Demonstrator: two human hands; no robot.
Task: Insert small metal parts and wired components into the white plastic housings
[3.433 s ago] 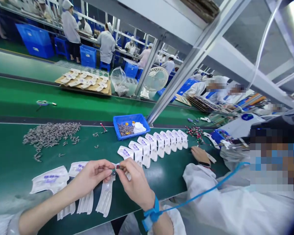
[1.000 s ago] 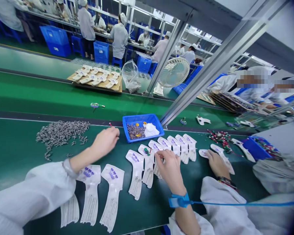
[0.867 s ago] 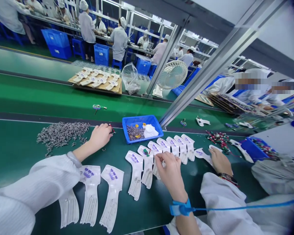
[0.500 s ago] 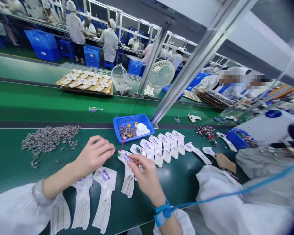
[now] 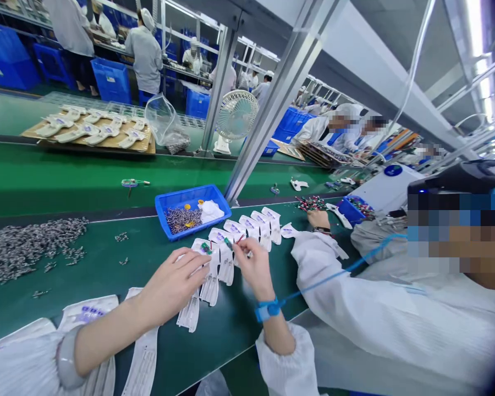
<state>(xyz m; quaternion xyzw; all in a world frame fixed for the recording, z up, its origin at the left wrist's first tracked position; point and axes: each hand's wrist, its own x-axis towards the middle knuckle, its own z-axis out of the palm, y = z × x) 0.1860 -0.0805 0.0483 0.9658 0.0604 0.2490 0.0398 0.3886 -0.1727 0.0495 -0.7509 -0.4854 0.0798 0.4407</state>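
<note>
My right hand [image 5: 253,268] pinches a small green circuit board [image 5: 228,242] with a short red wire, held over a row of white plastic handle shells [image 5: 226,268]. My left hand [image 5: 175,283] reaches over the nearest shells in that row, palm down and fingers stretched out; its thumb is hidden. Just beyond its fingertips another green board [image 5: 206,248] lies on a shell. Purple parts show on the wide ends of the shells. Under and beside my left forearm lie more white shells [image 5: 142,357], partly covered by the arm.
A blue tray [image 5: 169,233] holds small metal parts and a white bag. Loose metal parts [image 5: 28,247] are heaped at left. A metal post [image 5: 268,110] rises behind the tray. At right, a co-worker's hand [image 5: 318,219] is by a pile of wired boards [image 5: 309,203].
The view has swung right. My right hand has moved along the row and now pinches a wired board. My left hand, earlier by a red-wired board, has come down over the nearest shells.
</note>
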